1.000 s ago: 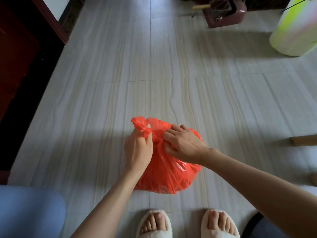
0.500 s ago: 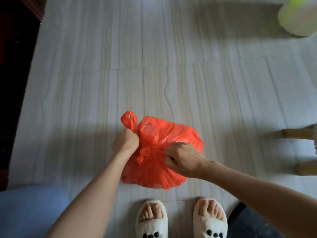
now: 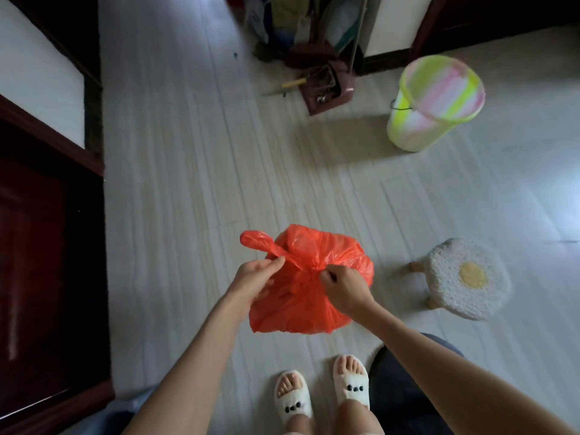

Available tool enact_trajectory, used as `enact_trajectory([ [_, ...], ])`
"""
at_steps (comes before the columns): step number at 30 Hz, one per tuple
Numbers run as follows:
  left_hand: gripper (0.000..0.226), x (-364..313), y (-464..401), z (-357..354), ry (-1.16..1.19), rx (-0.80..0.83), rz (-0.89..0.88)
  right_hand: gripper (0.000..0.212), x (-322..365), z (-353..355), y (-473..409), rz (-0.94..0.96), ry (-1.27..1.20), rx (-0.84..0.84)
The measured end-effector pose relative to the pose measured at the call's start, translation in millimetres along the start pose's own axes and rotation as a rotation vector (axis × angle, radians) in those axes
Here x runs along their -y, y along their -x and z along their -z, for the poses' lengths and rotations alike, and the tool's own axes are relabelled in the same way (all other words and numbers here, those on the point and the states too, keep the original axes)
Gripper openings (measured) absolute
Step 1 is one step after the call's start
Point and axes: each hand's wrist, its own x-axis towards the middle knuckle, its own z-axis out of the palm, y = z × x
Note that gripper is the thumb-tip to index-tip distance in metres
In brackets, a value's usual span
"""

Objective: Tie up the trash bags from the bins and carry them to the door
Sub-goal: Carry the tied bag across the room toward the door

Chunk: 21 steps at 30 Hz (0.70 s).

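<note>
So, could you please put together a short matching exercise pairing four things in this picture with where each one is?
Things:
1. red trash bag
2. yellow-green bin
3. round stool
4. slippers

Places:
a. bottom edge, on the person's feet
b. far right, standing near the wall
c. centre, between both hands
d. right of the bag, on the floor

Pairs: 1-c, 2-b, 3-d, 4-a

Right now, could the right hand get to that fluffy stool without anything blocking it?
Probably yes. The stool stands on bare floor to the right of the red bag, with nothing between it and the right hand. But that hand is pinching the bag's knot and would have to let go first.
</note>
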Motion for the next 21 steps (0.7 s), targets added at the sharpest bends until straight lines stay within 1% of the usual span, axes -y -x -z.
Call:
enact_trajectory([
  [1,0.023,-12.7,15.0,-4.2,-0.018,0.01,-0.053,0.041,13.3,15.8,6.5,-0.065,-0.045,-0.004],
  [2,0.026,-29.9,31.3,-10.0,-0.059,0.007,-0.112,0.042,21.4,34.1,9.9,-0.083,-0.081,-0.058],
  [3,0.033,-50.5,43.4,-15.0,-0.111,-0.004,-0.175,0.043,34.3,58.9,13.5,-0.144,-0.14,-0.091],
  [5,0.043,-96.7,70.7,-29.3,-0.277,-0.017,-0.3,0.045,56.6,117.0,21.7,-0.17,-0.155,-0.154],
  [6,0.046,-115.1,84.8,-37.1,-0.36,-0.01,-0.362,0.045,63.8,138.4,26.4,-0.155,-0.136,-0.168],
  [7,0.047,-150.7,96.4,-53.4,-0.447,0.008,-0.439,0.045,73.0,179.3,28.6,-0.166,-0.121,-0.207],
  [8,0.049,-168.7,99.1,-65.4,-0.527,0.028,-0.503,0.044,78.9,202.8,29.1,-0.129,-0.094,-0.228],
  [10,0.055,-209.7,101.4,-93.3,-0.684,0.084,-0.589,0.042,86.2,251.0,26.8,-0.093,-0.058,-0.288],
  [11,0.059,-242.6,104.5,-118.5,-0.784,0.125,-0.628,0.04,87.2,289.7,26.4,-0.108,-0.047,-0.334],
  [12,0.061,-255.9,101.6,-130.3,-0.845,0.143,-0.651,0.037,88.2,307.8,25.9,-0.087,-0.021,-0.357],
  [15,0.054,-331.7,97.1,-198.9,-0.995,0.144,-0.805,0.029,73.0,395.1,13.4,-0.093,-0.01,-0.425],
  [17,0.048,-367.2,96.1,-233.1,-1.042,0.123,-0.898,0.028,63.9,436.6,7.2,-0.039,-0.004,-0.426],
  [18,0.046,-386.8,91.8,-258.3,-1.055,0.141,-0.93,0.025,55.8,462.7,5.1,-0.035,-0.004,-0.445],
  [19,0.045,-408.4,88.9,-285.9,-1.064,0.147,-0.972,0.026,48.2,492.1,3.8,-0.059,-0.023,-0.469],
  [21,0.044,-445.8,83.9,-331.2,-1.077,0.17,-1.032,0.041,38.0,540.1,3.5,-0.116,-0.108,-0.542],
])
